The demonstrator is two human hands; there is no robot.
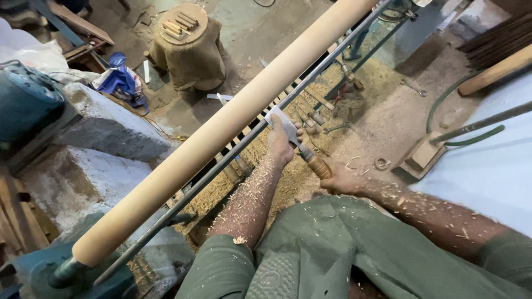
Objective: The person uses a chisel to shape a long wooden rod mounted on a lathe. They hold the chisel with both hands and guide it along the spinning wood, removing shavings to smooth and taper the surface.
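A long pale wooden cylinder (pixel 221 127) runs diagonally across the view, mounted on a lathe. A flat metal chisel (pixel 280 120) with a wooden handle (pixel 319 166) rests on the grey metal tool rest bar (pixel 233 155) beside the cylinder. My left hand (pixel 281 145) presses on the chisel's blade near the bar. My right hand (pixel 341 180) grips the chisel's handle end, closer to my body. Wood shavings cover both forearms.
Sawdust covers the floor (pixel 382 122) under the lathe. A cloth-wrapped stump (pixel 188 52) with small tools on top stands behind. A blue motor (pixel 25 99) and concrete blocks (pixel 111 127) sit at left. A green hose (pixel 471 138) and a wrench (pixel 413 87) lie at right.
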